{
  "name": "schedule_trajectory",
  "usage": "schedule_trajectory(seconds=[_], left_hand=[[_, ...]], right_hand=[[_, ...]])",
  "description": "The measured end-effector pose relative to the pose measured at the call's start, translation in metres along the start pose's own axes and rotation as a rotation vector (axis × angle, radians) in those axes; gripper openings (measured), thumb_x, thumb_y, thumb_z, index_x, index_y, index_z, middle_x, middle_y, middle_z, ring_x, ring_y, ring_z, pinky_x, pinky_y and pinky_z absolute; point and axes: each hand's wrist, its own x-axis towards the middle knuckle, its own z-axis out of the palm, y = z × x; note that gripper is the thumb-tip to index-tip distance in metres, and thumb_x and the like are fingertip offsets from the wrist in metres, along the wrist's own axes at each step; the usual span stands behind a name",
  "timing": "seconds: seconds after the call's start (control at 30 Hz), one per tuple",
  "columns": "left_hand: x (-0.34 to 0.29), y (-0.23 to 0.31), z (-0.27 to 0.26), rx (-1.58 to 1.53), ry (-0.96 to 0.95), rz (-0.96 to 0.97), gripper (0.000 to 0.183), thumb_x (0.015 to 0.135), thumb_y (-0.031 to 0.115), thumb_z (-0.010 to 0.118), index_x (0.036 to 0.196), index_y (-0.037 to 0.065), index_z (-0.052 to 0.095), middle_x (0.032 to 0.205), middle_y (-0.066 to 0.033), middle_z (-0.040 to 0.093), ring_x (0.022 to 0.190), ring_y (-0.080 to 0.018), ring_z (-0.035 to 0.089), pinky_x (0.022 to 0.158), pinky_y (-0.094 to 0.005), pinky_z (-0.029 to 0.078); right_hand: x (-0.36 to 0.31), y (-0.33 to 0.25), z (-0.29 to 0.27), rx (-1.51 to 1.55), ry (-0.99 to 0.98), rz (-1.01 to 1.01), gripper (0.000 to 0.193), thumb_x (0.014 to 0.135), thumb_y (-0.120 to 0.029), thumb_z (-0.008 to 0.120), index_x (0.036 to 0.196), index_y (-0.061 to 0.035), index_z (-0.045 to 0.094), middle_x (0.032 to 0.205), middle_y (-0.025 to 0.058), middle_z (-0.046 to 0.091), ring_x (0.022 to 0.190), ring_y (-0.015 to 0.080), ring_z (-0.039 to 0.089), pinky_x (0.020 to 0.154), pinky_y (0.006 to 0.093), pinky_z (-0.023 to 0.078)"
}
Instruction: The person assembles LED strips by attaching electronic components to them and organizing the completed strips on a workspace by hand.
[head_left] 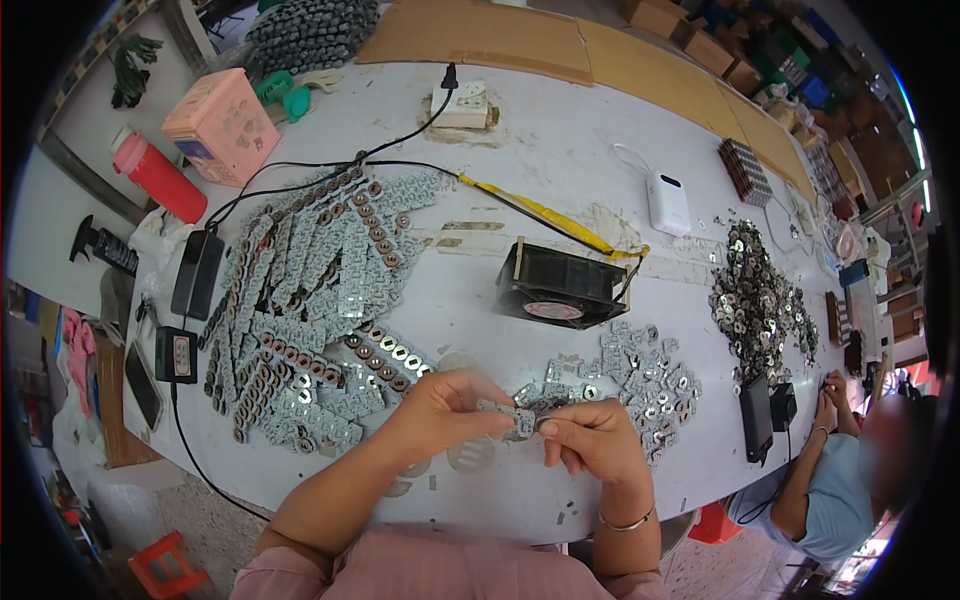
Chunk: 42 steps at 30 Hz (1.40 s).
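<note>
A small grey part (pixel 520 418) is pinched between the fingers of the left hand (pixel 440 408) and right hand (pixel 592 440), at 6 o'clock on the counter (pixel 560 150). Strips (pixel 300 290) are stacked at 9 o'clock, seemingly unprocessed; loose pieces (pixel 650 385) lie at 3 o'clock, probably finished. Roughly 1/4 judged done.

Black fan (pixel 560 287), pink box (pixel 222 126), red bottle (pixel 158 177)

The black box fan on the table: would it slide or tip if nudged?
The black box fan lies flat on the table, so tipping looks unlikely. It would probably slide stiffly, though the yellow-taped cable reaching it may drag.
</note>
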Motion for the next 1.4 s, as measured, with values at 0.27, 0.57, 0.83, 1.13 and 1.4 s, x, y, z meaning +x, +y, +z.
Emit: schedule_trajectory(seconds=[0.27, 0.57, 0.83, 1.13, 1.4], left_hand=[[-0.002, -0.004, 0.003, 0.075, 0.061, 0.074, 0.017, 0.083, -0.004, 0.073, 0.098, -0.001, 0.066, 0.089, -0.0075, 0.069, 0.077, -0.0106, 0.066, 0.070, -0.0237, 0.054], [-0.004, 0.000, 0.017, 0.014, 0.071, 0.183, 0.017, 0.084, 0.002, 0.073, 0.101, 0.004, 0.069, 0.099, -0.0068, 0.071, 0.085, -0.0163, 0.067, 0.075, -0.0298, 0.054], [-0.002, 0.001, 0.021, 0.632, 0.234, 0.577, 0.021, 0.078, -0.006, 0.073, 0.098, 0.001, 0.070, 0.091, -0.0105, 0.070, 0.086, -0.0181, 0.067, 0.075, -0.0297, 0.052], [-0.002, -0.005, 0.020, 0.691, 0.190, 0.599, 0.019, 0.080, -0.005, 0.071, 0.098, 0.002, 0.071, 0.096, -0.0108, 0.071, 0.091, -0.0197, 0.068, 0.080, -0.0295, 0.053], [0.004, -0.013, 0.016, 0.519, 0.105, 0.412, 0.024, 0.084, -0.005, 0.068, 0.107, 0.002, 0.069, 0.096, -0.0074, 0.069, 0.090, -0.0170, 0.067, 0.079, -0.0284, 0.053]], right_hand=[[0.006, 0.020, 0.014, -0.255, 0.112, -0.271, 0.014, 0.091, -0.010, 0.067, 0.086, 0.0017, 0.073, 0.067, 0.0063, 0.068, 0.047, 0.0066, 0.053, 0.043, 0.0200, 0.041], [0.007, 0.017, 0.011, 0.174, -0.002, -0.113, 0.016, 0.096, -0.008, 0.057, 0.106, 0.0008, 0.066, 0.079, 0.0030, 0.066, 0.063, 0.0088, 0.058, 0.054, 0.0242, 0.046], [0.011, 0.019, 0.022, -0.047, 0.111, -0.303, 0.018, 0.097, -0.017, 0.060, 0.084, -0.0040, 0.059, 0.060, -0.0002, 0.056, 0.046, 0.0046, 0.046, 0.042, 0.0201, 0.036], [0.008, 0.014, 0.023, 0.075, 0.169, -0.129, 0.015, 0.095, -0.013, 0.060, 0.083, -0.0036, 0.060, 0.061, 0.0001, 0.057, 0.047, 0.0050, 0.048, 0.042, 0.0201, 0.037], [0.005, 0.012, -0.007, -0.327, 0.263, -0.152, 0.013, 0.091, -0.011, 0.068, 0.085, -0.0007, 0.065, 0.063, -0.0020, 0.059, 0.052, 0.0028, 0.049, 0.045, 0.0200, 0.039]])
